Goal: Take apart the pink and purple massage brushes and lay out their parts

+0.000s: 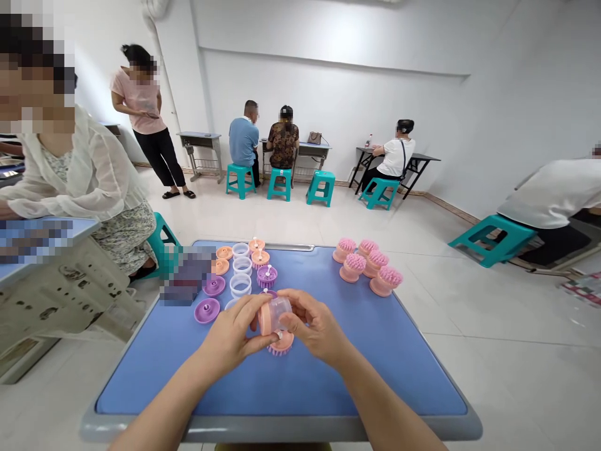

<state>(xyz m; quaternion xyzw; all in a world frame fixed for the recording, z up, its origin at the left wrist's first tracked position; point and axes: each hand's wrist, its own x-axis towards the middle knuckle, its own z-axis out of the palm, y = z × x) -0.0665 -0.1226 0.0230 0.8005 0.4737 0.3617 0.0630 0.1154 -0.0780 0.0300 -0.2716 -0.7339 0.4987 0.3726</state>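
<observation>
Above the blue desk, my left hand grips an orange cap that sits against a clear plastic cup. My right hand has its fingers and thumb closed around the clear cup from the other side. Just below them on the desk lies an orange bristle brush head with a small white stem. A purple bristle head is beyond my hands. Clear rings stand in a column to the left, beside purple caps and orange caps.
Several assembled brushes with pink bristles stand at the desk's far right. A dark blurred item lies at the left edge. A seated person is close on the left; teal stools and other people are farther back.
</observation>
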